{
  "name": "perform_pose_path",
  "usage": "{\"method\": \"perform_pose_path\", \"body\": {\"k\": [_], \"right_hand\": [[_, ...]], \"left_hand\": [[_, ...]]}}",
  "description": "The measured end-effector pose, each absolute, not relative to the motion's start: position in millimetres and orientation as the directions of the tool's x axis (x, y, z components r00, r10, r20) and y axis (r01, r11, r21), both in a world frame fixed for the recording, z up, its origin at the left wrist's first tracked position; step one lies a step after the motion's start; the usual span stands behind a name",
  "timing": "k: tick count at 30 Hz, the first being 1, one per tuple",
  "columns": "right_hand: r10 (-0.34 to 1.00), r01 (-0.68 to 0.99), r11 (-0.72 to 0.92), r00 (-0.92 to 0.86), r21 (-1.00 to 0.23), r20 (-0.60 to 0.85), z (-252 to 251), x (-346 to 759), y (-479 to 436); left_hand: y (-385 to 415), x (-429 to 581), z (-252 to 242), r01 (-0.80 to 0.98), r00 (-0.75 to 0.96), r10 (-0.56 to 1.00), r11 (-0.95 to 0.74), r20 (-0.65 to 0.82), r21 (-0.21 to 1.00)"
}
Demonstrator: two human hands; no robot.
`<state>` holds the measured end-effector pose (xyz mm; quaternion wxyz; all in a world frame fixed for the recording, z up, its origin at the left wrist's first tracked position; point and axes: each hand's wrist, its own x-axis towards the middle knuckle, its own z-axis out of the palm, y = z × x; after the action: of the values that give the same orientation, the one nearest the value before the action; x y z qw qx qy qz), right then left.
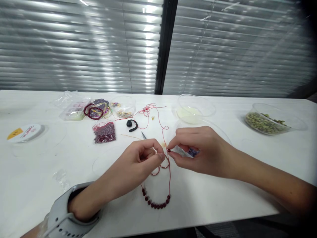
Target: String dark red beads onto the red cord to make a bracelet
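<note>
My right hand (198, 150) pinches a small dark red bead (168, 150) between thumb and forefinger. Close by on its left, my left hand (146, 158) is closed in a pinch, apparently on the end of the red thread (169, 178); a thin tip points from its fingers at the bead. Below both hands the thread hangs in a loop carrying a row of dark red beads (158, 206). Scissors (164, 163) with rose-gold handles lie partly hidden behind my left hand. Behind my right hand is clear plastic with purple beads (193, 152).
Farther back lie a bag of dark red beads (104, 133), a black earpiece (132, 125), beaded bracelets (93, 111), a clear dish of small findings (123, 110) and tangled red thread (150, 109). A white spool (28, 133) sits left; a tub of green pieces (267, 123) stands right.
</note>
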<state>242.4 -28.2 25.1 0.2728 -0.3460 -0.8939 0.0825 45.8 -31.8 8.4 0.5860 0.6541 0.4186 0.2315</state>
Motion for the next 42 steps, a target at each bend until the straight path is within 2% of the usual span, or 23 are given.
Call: {"method": "perform_pose_path", "body": {"k": [13, 42], "right_hand": [[0.681, 0.569, 0.732, -0.608, -0.374, 0.407, 25.8, 243.8, -30.7], [0.659, 0.546, 0.752, -0.631, -0.370, 0.408, 27.5, 240.8, -35.2]], "left_hand": [[-31.3, 45.4, 7.6, 0.256, 0.560, 0.806, 0.051, -0.190, 0.965], [-31.8, 45.9, 10.5, 0.264, 0.576, 0.801, 0.006, -0.162, 0.965]]}}
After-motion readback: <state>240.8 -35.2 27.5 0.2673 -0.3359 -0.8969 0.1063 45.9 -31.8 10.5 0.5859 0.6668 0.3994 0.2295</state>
